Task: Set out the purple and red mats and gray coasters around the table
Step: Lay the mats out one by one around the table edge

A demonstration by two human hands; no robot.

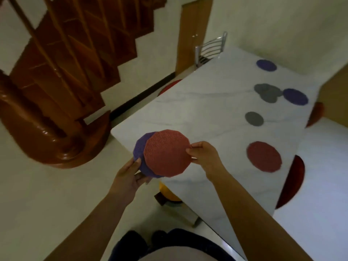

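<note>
My right hand (204, 154) pinches the right edge of a red mat (166, 153) held over the near left corner of the white marble table (216, 113). Under it sits a purple mat (140, 149), gripped from below by my left hand (130, 178). On the table lie another red mat (263, 156), a single gray coaster (254, 118), a pile of gray coasters (267, 92), a purple mat (295, 96) beside that pile and a further purple mat (266, 65) at the far end.
A wooden staircase (56, 72) rises on the left. A metal chair (210, 50) stands at the table's far end. Red stool seats (293, 183) show along the table's right side, and one (169, 86) on its left. A wooden door (194, 34) is behind.
</note>
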